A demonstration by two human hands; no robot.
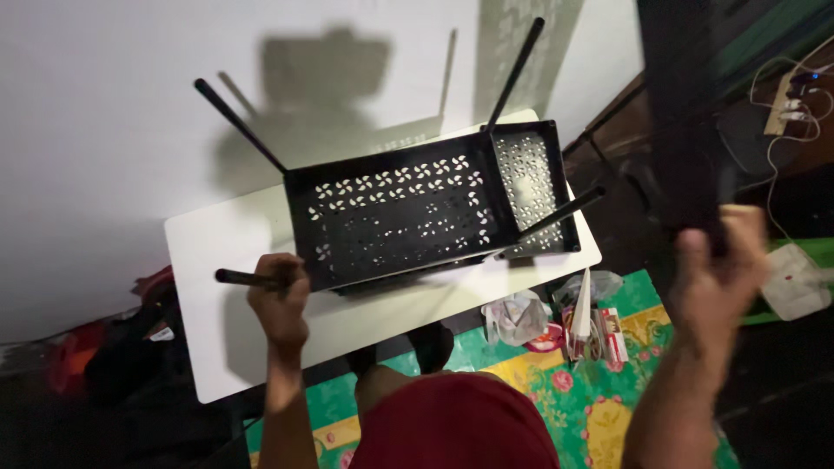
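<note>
1. Rack (408,213), a black perforated metal tray with four rod legs pointing up and outward, is lying upside down on the white desk (217,260), its near edge sitting close to the desk's front edge.
2. Head view, risks: the rack is overhanging little but resting near the edge, so a pull on the leg could be sliding it off toward the patterned floor mat (599,408). Its loose end panel (530,182) appears angled apart from the main tray and could be shifting or pinching fingers.
3. Head view, left hand (280,300): it is reaching forward, arm extended, fingers wrapped closed around the near-left leg (248,279).
4. Head view, right hand (721,269): it is raised to the side, blurred, fingers curling on a dark upright object (686,130); how firmly it is gripping cannot be told.
</note>
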